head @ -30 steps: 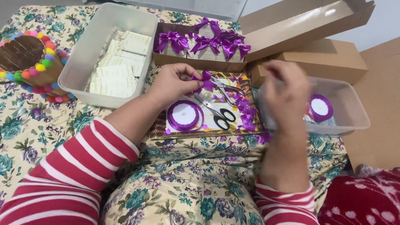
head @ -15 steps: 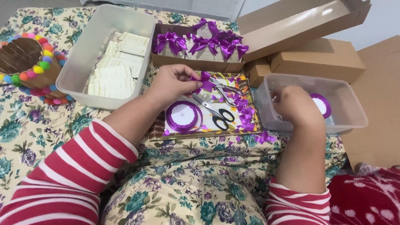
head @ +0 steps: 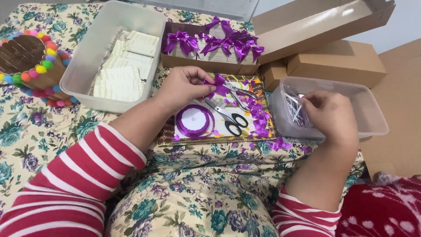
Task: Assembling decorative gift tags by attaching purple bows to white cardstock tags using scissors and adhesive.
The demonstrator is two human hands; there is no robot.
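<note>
The left hand [head: 182, 87] is pinched together on a small purple ribbon bow [head: 218, 83], thumb and forefinger clamped on its knot, holding it just above a patterned tray [head: 256, 83]. Directly below that hand lies a spool of purple ribbon [head: 193, 120]; just to its right are black-handled scissors [head: 232, 123] and a strewn line of purple ribbon scraps [head: 258, 118]. Beyond the hand, farther from the person, an open cardboard box [head: 210, 66] holds finished bows tied on small packets, and to its left a white plastic tub [head: 87, 66] carries stacks of pale cards.

The right hand [head: 331, 116] reaches into a clear plastic container [head: 368, 109], fingers curled together around thin metal pins [head: 294, 109] — whether one is actually gripped I cannot tell, since the fingertips hide it.

Risks, as I judge them: the pins are slim and tangled, so several could come up together and drop onto the floral cloth [head: 197, 193], where they would be hard to spot (and sharp to find). The bow is held only at its knot; a loosened pinch could let the loops slacken or the bow fall among the scraps. The container sits at the tray's edge, so a careless pull from the right hand could tip it.
</note>
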